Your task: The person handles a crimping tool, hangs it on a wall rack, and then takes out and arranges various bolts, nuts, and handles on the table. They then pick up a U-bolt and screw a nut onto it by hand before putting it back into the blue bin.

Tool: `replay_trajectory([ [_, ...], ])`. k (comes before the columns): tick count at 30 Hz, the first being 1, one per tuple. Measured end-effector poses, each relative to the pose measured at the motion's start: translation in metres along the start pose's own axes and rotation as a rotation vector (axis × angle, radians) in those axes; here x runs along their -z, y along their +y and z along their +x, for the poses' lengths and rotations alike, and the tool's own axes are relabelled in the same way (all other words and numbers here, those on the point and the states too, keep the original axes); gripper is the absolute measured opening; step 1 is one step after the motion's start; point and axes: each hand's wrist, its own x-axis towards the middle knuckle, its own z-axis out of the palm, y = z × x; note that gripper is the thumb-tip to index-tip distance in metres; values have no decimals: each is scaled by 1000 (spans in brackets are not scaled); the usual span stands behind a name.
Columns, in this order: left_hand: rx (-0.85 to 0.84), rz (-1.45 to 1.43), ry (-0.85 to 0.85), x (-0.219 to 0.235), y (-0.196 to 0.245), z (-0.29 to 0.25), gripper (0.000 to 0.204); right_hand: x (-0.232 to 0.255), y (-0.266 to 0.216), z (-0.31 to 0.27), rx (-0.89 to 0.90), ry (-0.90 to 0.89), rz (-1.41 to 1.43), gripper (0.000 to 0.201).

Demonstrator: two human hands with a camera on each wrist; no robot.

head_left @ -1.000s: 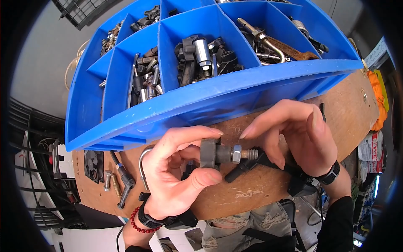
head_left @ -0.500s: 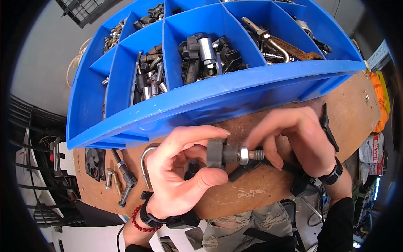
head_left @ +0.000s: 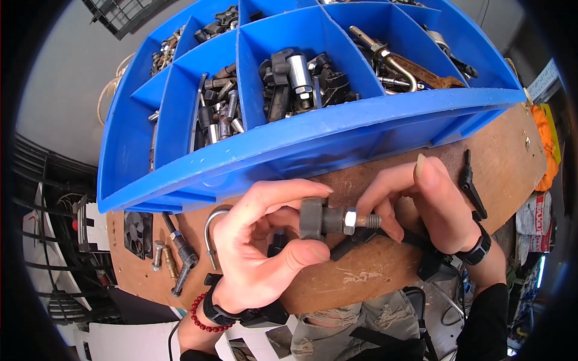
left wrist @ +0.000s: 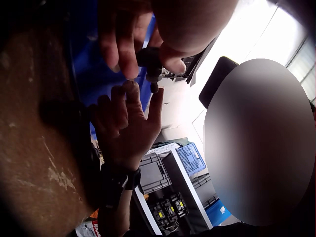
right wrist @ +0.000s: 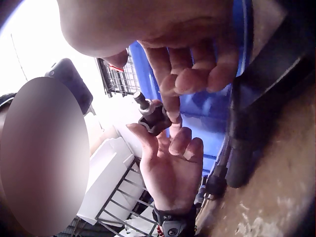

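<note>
My left hand (head_left: pixel 259 240) pinches a black lobed knob (head_left: pixel 311 219) between thumb and fingertips above the table. From the knob a dark collar, a shiny hex nut (head_left: pixel 349 221) and a threaded stud (head_left: pixel 369 221) point toward my right hand (head_left: pixel 433 207). That hand holds nothing; its thumb is raised and its fingers are loosely bent beside the stud's end. In the right wrist view the knob (right wrist: pixel 156 120) shows its lobes, with the stud facing up. Dark in the left wrist view, the knob (left wrist: pixel 149 58) is gripped by the left fingers.
A blue compartment bin (head_left: pixel 313 123) full of metal hardware stands behind the hands. On the wooden table (head_left: pixel 361 283) lie bolts (head_left: pixel 158 255), a clamping lever (head_left: pixel 183 259), a small fan (head_left: pixel 138 233), a bent hook (head_left: pixel 209 231) and another black lever (head_left: pixel 471 186) at right.
The left hand and knob have shifted slightly right in the head view. The right thumb has lifted away from the stud, and the right fingers have moved slightly. The left hand keeps its hold.
</note>
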Motion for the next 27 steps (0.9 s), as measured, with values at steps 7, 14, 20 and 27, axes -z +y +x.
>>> replay_trajectory([
  [7,4,20,32,-3,1,1,57,-4,-8,-2,89,109,44,94],
  [14,13,-2,17,-1,2,0,55,-4,-3,-1,41,84,40,92],
  [20,40,0,24,0,3,-1,56,-4,-3,-4,48,66,92,92],
  [27,31,-7,34,-1,3,-1,56,-5,-5,-2,94,125,59,89],
])
